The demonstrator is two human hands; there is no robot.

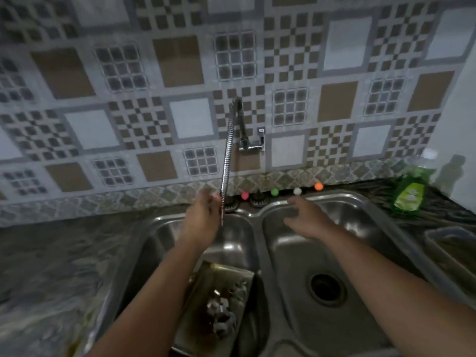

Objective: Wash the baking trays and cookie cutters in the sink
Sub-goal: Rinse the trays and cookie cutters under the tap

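Steel fills most of what we see: a double sink (260, 220) set into a dark marbled desk (51, 266), below a wall of patterned tiles (180, 60). Our left hand (203, 215) reaches up to the long flexible faucet hose (228, 150), which hangs down from a wall-mounted tap (253, 143). The fingers (206, 199) of that hand are curled beside the lower end of the hose and touch it, though the blur keeps us from saying whether they truly grip it. Our right hand (306, 217) hovers over the back of the right basin, palm down, its fingers spread and loose, holding nothing.

A baking tray (219, 292) leans tilted in the left basin, partly hidden by our left forearm, and on it lie several shiny metal cookie cutters (220, 313) in a small heap; their shapes are too blurred to tell. The right basin holds only its round drain (327, 288). A second tray (453, 251) rests on the desk at the right edge, just beside the sink.

Behind the sink, along the foot of the wall, sit four small coloured balls: pink (245, 195), green (274, 192), white (297, 191) and orange (318, 186). A green pouch of dish soap (409, 197) stands at the back right corner, with a clear bottle (425, 161) behind it.
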